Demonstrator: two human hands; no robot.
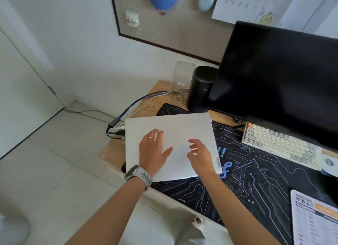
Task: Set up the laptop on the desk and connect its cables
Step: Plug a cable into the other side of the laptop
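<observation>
A closed white laptop lies flat on the dark circuit-pattern desk mat at the desk's left end. My left hand, with a ring and a wrist watch, rests over the lid with fingers spread and straight. Over the lid's right half, my right hand hovers with fingers loosely curled and nothing in it. Several cables, black, blue and white, sit at the laptop's left edge; plugs appear to reach its side, though the ports are hidden.
A large black monitor overhangs a white keyboard on the right. Behind the laptop stand a black cylinder speaker and a clear box with coins. A printed sheet lies at the front right. The desk's left edge drops to the tiled floor.
</observation>
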